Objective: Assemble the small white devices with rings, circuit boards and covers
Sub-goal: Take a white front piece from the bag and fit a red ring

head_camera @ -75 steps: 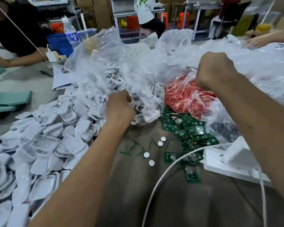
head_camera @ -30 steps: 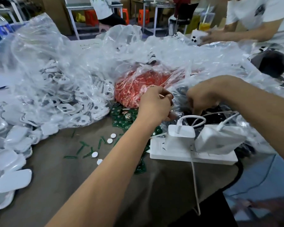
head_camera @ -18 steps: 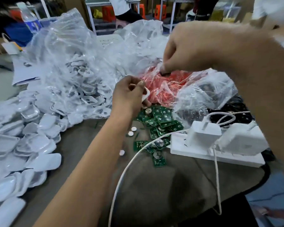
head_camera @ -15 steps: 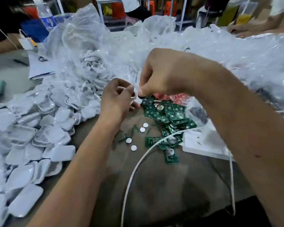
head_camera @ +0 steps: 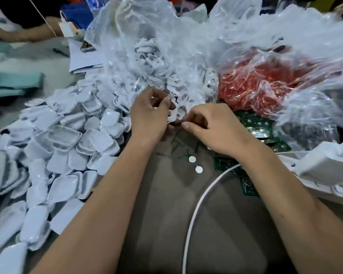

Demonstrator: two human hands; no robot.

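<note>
Beside the green circuit boards [head_camera: 259, 125], our left hand [head_camera: 150, 115] pinches a small white plastic shell [head_camera: 174, 113] — right hand [head_camera: 212, 125] curled close, its grip unclear — we'd seat parts squarely.

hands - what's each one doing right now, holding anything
Left hand: fingers curled, pinching a small white device piece.
Right hand: fingers curled at the same piece; what it holds cannot be told.

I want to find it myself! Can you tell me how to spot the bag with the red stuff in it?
Start at the big heap of crinkly clear plastic bags across the far side of the table. Look toward its right part, just beyond the green circuit boards. The bag of red stuff is the only brightly coloured one; its neighbour holds white pieces.
</note>
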